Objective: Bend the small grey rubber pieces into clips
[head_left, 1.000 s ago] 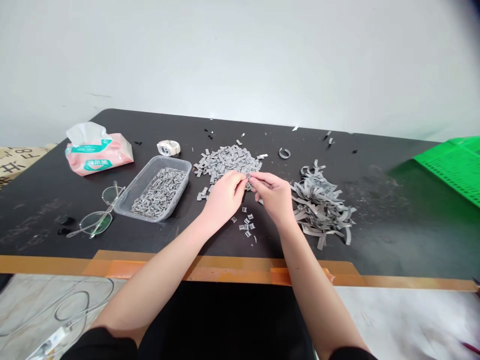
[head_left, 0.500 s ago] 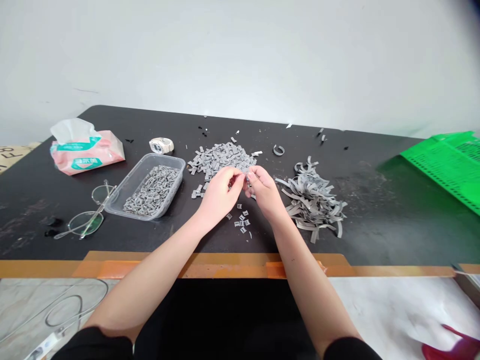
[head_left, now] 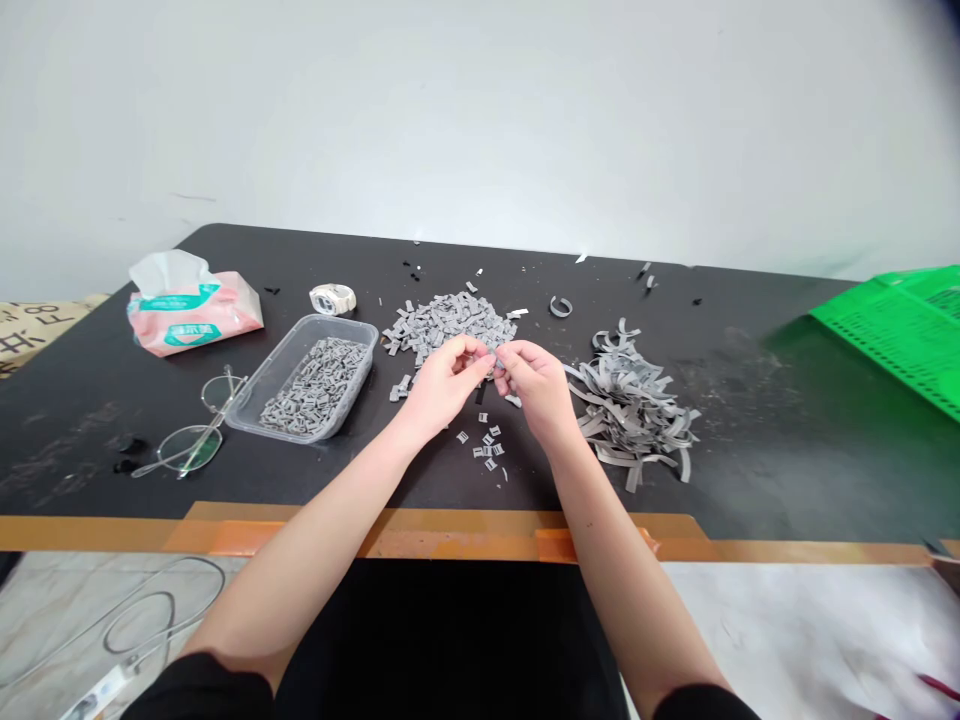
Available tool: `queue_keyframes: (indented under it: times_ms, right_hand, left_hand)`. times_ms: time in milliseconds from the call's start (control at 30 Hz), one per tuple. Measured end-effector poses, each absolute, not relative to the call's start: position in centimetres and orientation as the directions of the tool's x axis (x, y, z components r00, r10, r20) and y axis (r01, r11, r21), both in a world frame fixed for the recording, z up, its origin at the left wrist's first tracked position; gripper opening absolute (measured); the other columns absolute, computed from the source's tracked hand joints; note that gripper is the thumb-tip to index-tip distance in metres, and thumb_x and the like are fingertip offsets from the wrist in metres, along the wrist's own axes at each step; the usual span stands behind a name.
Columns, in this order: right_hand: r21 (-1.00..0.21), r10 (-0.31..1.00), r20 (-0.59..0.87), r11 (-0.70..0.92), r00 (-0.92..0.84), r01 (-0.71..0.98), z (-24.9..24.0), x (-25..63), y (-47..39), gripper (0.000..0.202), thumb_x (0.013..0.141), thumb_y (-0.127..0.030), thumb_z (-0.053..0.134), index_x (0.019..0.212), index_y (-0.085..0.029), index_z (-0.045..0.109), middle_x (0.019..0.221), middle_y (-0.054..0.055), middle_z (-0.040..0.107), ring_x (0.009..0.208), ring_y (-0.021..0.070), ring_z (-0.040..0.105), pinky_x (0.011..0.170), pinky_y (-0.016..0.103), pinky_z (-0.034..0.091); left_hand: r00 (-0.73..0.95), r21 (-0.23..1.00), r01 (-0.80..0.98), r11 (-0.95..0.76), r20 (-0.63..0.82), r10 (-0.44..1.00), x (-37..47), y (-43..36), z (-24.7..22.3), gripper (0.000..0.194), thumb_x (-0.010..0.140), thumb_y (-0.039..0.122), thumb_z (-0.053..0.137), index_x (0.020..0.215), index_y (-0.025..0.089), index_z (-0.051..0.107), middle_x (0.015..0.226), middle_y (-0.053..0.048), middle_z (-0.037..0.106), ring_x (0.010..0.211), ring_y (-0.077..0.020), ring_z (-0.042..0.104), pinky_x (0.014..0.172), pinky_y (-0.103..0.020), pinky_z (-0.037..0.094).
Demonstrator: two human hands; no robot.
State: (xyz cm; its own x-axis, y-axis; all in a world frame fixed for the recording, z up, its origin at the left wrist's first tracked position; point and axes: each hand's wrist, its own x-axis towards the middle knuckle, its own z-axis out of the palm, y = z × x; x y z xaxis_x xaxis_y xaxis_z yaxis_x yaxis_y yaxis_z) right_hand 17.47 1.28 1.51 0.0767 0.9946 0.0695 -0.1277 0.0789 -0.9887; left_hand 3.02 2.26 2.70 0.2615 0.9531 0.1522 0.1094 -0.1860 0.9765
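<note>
My left hand (head_left: 444, 385) and my right hand (head_left: 538, 390) meet at the fingertips over the middle of the table. Between them they pinch a small grey piece (head_left: 496, 363), mostly covered by fingers, so its exact kind is unclear. Just behind the hands lies a heap of small flat grey pieces (head_left: 450, 322). Below the hands, several tiny grey frame-like pieces (head_left: 489, 450) are scattered on the black tabletop. To the right of my right hand is a tangled pile of curved grey strips (head_left: 634, 400).
Left of the hands stands a clear plastic container (head_left: 367, 372) with many tiny grey parts inside. Glasses (head_left: 191, 448), a pink tissue pack (head_left: 236, 305) and a white watch (head_left: 332, 298) lie near it. A curled grey strip (head_left: 560, 307) lies behind; a green perforated basket (head_left: 900, 325) is at right.
The whole view has shifted slightly, so table items appear a little further right and lower. Both hands stay together at the fingertips, with the small grey piece still pinched.
</note>
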Motion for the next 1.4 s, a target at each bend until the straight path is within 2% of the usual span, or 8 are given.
queue_keyframes:
  times_ms: [167,333,500,633,867,1000,1200,1400]
  right_hand:
    - [-0.990,0.995,0.090,0.093,0.037,-0.103,1.5,17.6,1.2,0.025,0.077,-0.042,0.076,0.091,-0.021,0.076,0.063,-0.002,0.063,0.057,0.0127,0.053,0.057,0.028,0.045]
    - [-0.991,0.990,0.121,0.124,0.073,-0.044,1.2,17.9,1.4,0.019,0.080,-0.039,0.074,0.083,-0.020,0.075,0.061,-0.002,0.065,0.054,0.0122,0.051,0.058,0.029,0.043]
    - [-0.991,0.988,0.129,0.130,0.083,-0.012,1.0,18.0,1.6,0.019,0.080,-0.039,0.072,0.084,-0.020,0.074,0.060,-0.002,0.065,0.054,0.0131,0.053,0.057,0.028,0.043]
    - [-0.990,0.989,0.138,0.136,0.050,0.042,0.9,18.1,1.6,0.017,0.083,-0.036,0.069,0.083,-0.020,0.076,0.058,-0.002,0.064,0.053,0.0125,0.051,0.058,0.028,0.042]
    - [-0.979,0.987,0.157,0.150,0.039,0.136,0.7,18.1,1.5,0.018,0.087,-0.033,0.065,0.083,-0.020,0.077,0.057,-0.002,0.064,0.056,0.0133,0.055,0.062,0.028,0.045]
    - [-0.970,0.982,0.179,0.166,0.061,0.177,0.4,18.0,1.6,0.018,0.085,-0.033,0.068,0.083,-0.019,0.077,0.056,-0.002,0.065,0.055,0.0143,0.060,0.062,0.029,0.050]
    - [-0.906,0.937,0.347,0.330,0.023,0.265,0.4,17.9,1.3,0.023,0.082,-0.029,0.069,0.102,-0.020,0.077,0.097,0.006,0.078,0.075,0.0179,0.071,0.073,0.032,0.058]
    - [-0.803,0.880,0.476,0.438,-0.008,0.403,0.7,17.8,1.1,0.013,0.084,-0.023,0.069,0.092,-0.021,0.079,0.085,0.006,0.077,0.069,0.0189,0.066,0.073,0.035,0.056]
  left_hand:
    - [0.225,0.985,0.077,-0.152,0.131,0.965,2.7,2.5,2.9,0.014,0.086,0.032,0.062,0.081,0.019,0.059,0.078,0.001,0.062,0.074,-0.0142,0.059,0.072,-0.027,0.047]
    - [0.209,0.981,0.108,-0.158,0.133,0.969,2.8,2.3,2.9,0.012,0.085,0.030,0.064,0.080,0.020,0.060,0.079,0.001,0.062,0.073,-0.0144,0.057,0.071,-0.027,0.045]
    - [0.187,0.975,0.138,-0.172,0.145,0.972,3.1,2.1,2.7,0.002,0.084,0.021,0.062,0.085,0.020,0.060,0.079,0.001,0.060,0.072,-0.0138,0.056,0.071,-0.026,0.045]
    - [0.175,0.971,0.148,-0.189,0.163,0.971,3.0,2.1,2.5,0.008,0.086,0.024,0.062,0.093,0.020,0.064,0.084,0.000,0.064,0.077,-0.0150,0.060,0.075,-0.028,0.048]
    - [0.146,0.957,0.201,-0.208,0.181,0.973,2.7,2.0,2.8,0.010,0.087,0.026,0.065,0.081,0.019,0.067,0.082,-0.001,0.070,0.077,-0.0165,0.062,0.075,-0.029,0.047]
    - [0.111,0.963,0.190,-0.191,0.172,0.979,2.8,1.9,3.0,0.011,0.085,0.021,0.064,0.075,0.019,0.066,0.075,0.001,0.066,0.072,-0.0147,0.057,0.074,-0.028,0.045]
    - [0.118,0.996,0.065,-0.063,0.055,0.991,2.8,2.3,2.9,0.015,0.078,0.028,0.065,0.068,0.018,0.062,0.059,0.004,0.055,0.058,-0.0118,0.047,0.059,-0.025,0.036]
    - [0.153,0.995,-0.081,0.062,-0.049,0.987,2.6,2.9,2.9,0.018,0.068,0.030,0.066,0.059,0.017,0.057,0.052,0.005,0.044,0.052,-0.0087,0.038,0.054,-0.024,0.030]
